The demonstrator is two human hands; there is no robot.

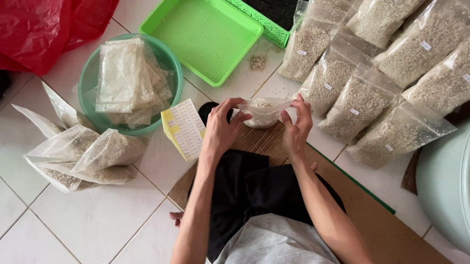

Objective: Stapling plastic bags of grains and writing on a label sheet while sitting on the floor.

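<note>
In the head view, a small clear bag of pale grain [263, 113] is grasped at its top edge by the left hand [221, 128] and the right hand [297, 126], over a woven mat [262, 142] near the middle. Filled bags [370, 60] are laid in rows at far right, and empty bags are piled in a green bowl [90, 80] at far left beside a green tray [203, 34].

Both bare forearms reach forward from the body and converge, elbows bent and spread apart. The left hand [221, 128] is raised with wrist slightly cocked, thumb and fingertips pinched together toward the right. The right hand [297, 124] mirrors it close by, fingers curled and pinching inward, the two hands near but not touching.
</note>
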